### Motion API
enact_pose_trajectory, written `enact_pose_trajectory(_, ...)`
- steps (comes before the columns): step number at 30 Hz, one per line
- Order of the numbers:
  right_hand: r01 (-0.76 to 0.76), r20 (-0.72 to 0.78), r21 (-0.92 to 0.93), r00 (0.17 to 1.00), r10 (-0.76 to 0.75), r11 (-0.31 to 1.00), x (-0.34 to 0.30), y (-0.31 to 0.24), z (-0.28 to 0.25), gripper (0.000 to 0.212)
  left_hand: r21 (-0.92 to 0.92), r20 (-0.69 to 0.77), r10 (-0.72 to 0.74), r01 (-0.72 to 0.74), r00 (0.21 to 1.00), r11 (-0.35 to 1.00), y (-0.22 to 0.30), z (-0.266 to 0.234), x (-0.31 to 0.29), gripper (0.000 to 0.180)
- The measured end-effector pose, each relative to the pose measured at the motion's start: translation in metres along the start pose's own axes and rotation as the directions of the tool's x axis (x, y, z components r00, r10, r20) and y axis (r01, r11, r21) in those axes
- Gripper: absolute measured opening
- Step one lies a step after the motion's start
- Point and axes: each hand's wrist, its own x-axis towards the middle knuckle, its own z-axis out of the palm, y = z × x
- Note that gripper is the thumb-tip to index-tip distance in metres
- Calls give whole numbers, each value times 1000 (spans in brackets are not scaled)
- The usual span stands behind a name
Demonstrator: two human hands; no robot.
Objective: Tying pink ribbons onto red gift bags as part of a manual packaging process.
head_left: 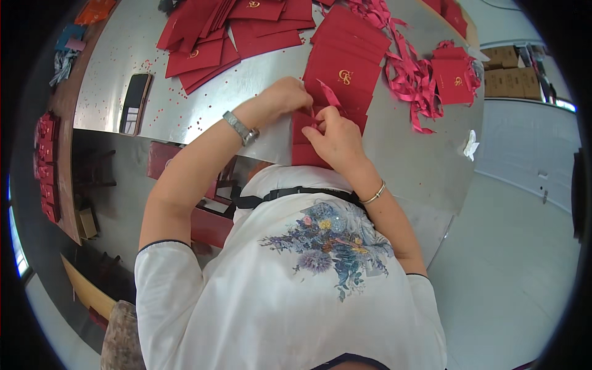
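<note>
At the table's near edge, a flat red paper bag (303, 153) lies in front of me, the closest of an overlapping row. Over it my right hand (338, 137) pinches a pinkish-red ribbon (328, 94) between thumb and fingers. My left hand (287, 95) is closed on the same ribbon from the other side, its fingertips partly hidden. One ribbon end sticks up beyond the fingers. Just past my hands, another red bag (345, 76) with a gold emblem tops the row.
Loose red bags (203, 55) are heaped at the far left. Tangled ribbons (404, 68) lie on the right beside a red bag with ribbon (453, 80). A phone (135, 103) rests near the metal table's left edge among red specks. A crumpled white scrap (471, 145) sits far right.
</note>
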Motion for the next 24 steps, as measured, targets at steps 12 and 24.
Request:
enact_pose_trajectory(12,187,-23,-174,981,-194,967,-5,-7,-7,20,-561,-291,-85,-98,953,822,-7,-21,36,24)
enact_pose_trajectory(24,19,-252,25,968,-12,999,38,73,-36,20,656,-237,776,-493,585,572,-6,51,-14,21)
